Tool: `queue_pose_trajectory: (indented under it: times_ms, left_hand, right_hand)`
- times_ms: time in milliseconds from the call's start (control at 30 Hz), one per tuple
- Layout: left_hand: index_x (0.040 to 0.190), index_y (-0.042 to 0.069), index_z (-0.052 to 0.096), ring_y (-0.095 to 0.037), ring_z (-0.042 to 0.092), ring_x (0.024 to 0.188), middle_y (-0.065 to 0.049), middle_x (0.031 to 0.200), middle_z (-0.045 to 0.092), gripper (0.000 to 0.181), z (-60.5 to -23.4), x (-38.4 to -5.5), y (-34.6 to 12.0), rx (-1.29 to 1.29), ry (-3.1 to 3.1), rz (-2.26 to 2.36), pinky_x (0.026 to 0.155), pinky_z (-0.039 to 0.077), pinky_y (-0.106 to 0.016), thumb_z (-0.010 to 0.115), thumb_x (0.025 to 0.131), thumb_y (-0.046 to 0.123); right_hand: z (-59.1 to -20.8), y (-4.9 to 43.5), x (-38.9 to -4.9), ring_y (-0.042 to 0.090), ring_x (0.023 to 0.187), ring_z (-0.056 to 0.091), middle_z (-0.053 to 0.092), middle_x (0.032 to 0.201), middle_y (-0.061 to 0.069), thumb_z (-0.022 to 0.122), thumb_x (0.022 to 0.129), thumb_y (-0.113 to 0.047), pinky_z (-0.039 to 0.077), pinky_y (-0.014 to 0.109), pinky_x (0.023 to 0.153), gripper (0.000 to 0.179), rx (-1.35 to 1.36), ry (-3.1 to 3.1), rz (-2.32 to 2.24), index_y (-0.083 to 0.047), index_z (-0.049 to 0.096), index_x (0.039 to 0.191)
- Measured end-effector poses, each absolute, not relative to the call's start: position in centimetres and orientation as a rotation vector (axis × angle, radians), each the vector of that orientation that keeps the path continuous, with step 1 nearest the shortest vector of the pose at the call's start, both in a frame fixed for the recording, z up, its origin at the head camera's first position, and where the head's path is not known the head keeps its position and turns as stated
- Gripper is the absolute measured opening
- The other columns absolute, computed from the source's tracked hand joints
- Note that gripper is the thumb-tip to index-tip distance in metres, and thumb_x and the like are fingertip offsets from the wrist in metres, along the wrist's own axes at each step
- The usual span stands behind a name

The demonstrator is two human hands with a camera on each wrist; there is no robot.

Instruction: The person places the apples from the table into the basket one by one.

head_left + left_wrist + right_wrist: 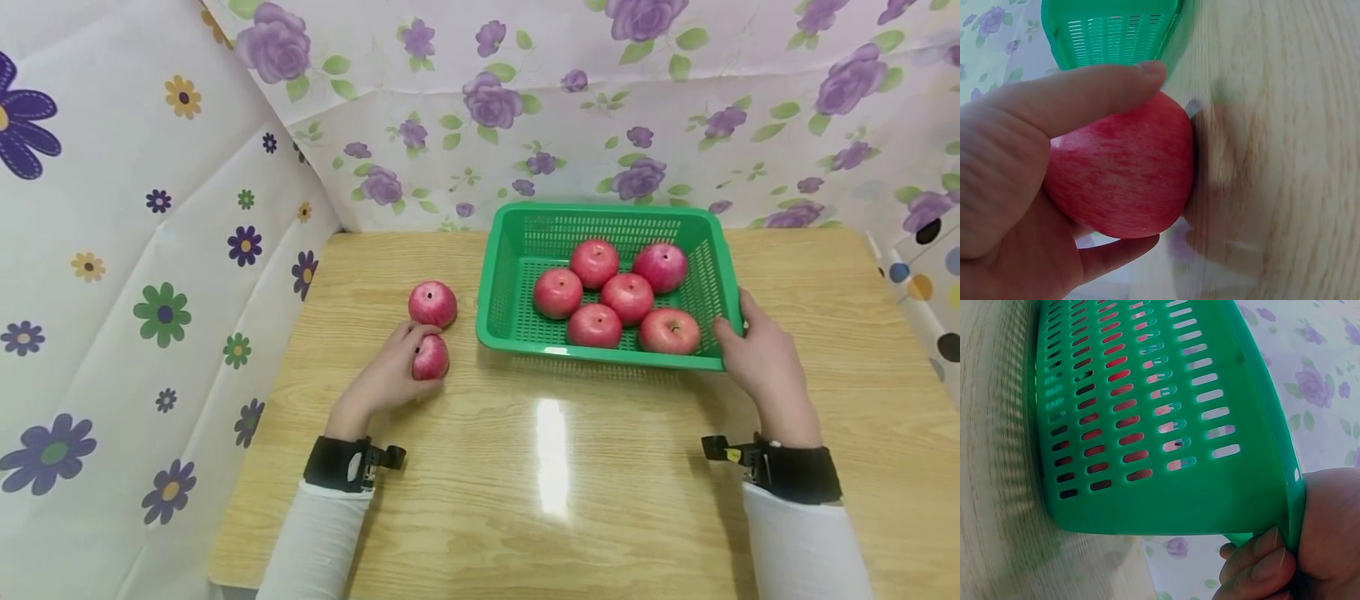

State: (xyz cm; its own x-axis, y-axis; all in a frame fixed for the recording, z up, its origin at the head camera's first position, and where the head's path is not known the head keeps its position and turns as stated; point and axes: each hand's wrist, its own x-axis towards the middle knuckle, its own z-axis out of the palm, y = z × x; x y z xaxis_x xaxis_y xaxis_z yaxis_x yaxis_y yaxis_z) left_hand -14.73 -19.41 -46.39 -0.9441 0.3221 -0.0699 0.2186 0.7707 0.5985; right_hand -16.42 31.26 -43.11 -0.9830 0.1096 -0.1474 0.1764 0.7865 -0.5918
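Observation:
My left hand (386,371) grips a red apple (431,358) on the table, thumb on one side and fingers on the other. In the left wrist view that apple (1125,169) fills the space between thumb and fingers, low over the wood. Just behind it sits a second red apple (432,303). At the right, my right hand (768,358) holds the rim of a green plastic basket (600,357), with the thumb over the edge. Fingers (1260,565) curl under the rim in the right wrist view. Several red apples (627,298) lie inside the basket.
The wooden table (465,500) reaches to a wall covered in purple-flowered cloth (491,104) right behind the basket. Another flowered sheet (165,312) hangs along the left side, and a dotted one (918,287) borders the right edge.

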Motion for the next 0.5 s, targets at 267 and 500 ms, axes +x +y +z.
queue_pose_trajectory:
  times_ms: [267,500]
  left_hand:
    - [0.138,0.012,0.047,-0.029,0.045,0.123,-0.012,0.136,0.042,0.077,-46.58,-14.64,-19.35,0.43,2.835,0.886,0.102,0.043,-0.054,0.088,0.073,0.017]
    - [0.137,0.009,0.048,-0.028,0.046,0.121,-0.011,0.133,0.044,0.076,-46.52,-14.75,-19.28,0.45,2.852,0.876,0.102,0.043,-0.053,0.088,0.073,0.018]
  right_hand:
    - [-43.22,31.23,-16.43,0.048,0.11,0.047,0.044,0.136,0.039,0.032,0.103,-0.05,0.044,0.064,0.076,0.069,0.222,2.878,-0.986,-0.021,0.007,0.16]
    - [-43.37,31.35,-16.45,0.047,0.108,0.048,0.044,0.136,0.039,0.032,0.103,-0.05,0.045,0.061,0.073,0.069,0.233,2.87,-0.99,-0.021,0.006,0.16]
